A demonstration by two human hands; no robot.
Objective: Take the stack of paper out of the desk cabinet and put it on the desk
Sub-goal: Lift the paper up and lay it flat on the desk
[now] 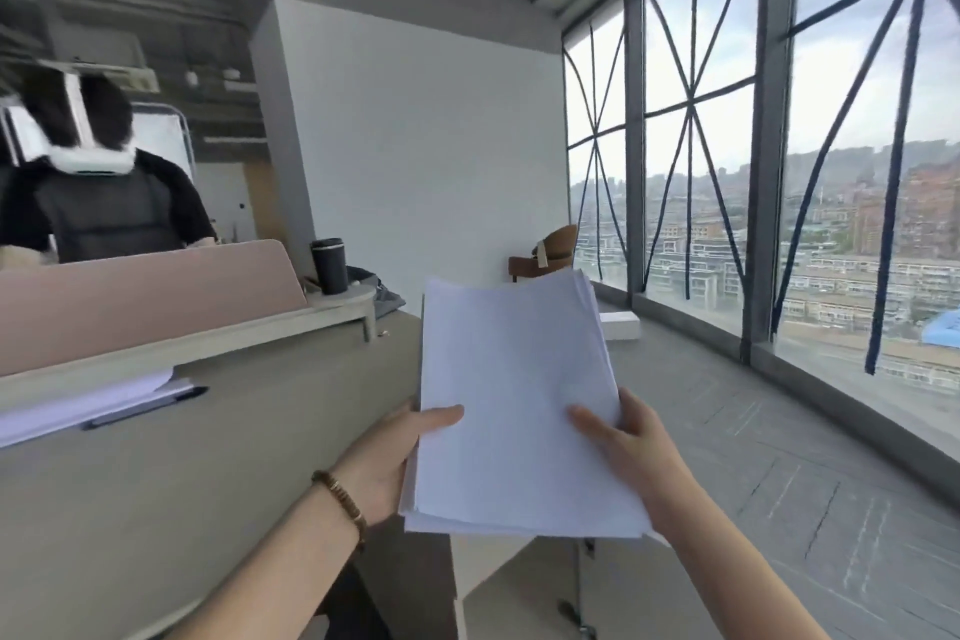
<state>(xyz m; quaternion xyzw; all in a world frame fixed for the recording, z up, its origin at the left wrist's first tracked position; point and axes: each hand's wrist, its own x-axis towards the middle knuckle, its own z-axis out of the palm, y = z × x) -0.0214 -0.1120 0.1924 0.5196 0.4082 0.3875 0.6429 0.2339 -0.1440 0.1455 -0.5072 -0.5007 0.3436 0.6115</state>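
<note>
The stack of paper [519, 400] is out in the open air, held flat and a little tilted just past the right-hand end of the desk [218, 473], above the floor rather than above the desk top. The left hand [395, 457] takes its near left edge, thumb on top and fingers hidden beneath; the right hand [623, 442] takes the near right edge the same way. Each grip is closed on the sheets.

It looks a loose pile, not bound: the edges fan unevenly at the far corner and along the bottom, so sheets could slide off if it tips. Paper this thick should have some weight yet sag where unsupported, and the far end hangs free of both hands. Support from below, near the middle of each long side, would probably keep it squarer.

On the desk lie another pile of paper [88, 405] with a pen [150, 408] beside it, well apart from the bare patch nearest the hands.
</note>
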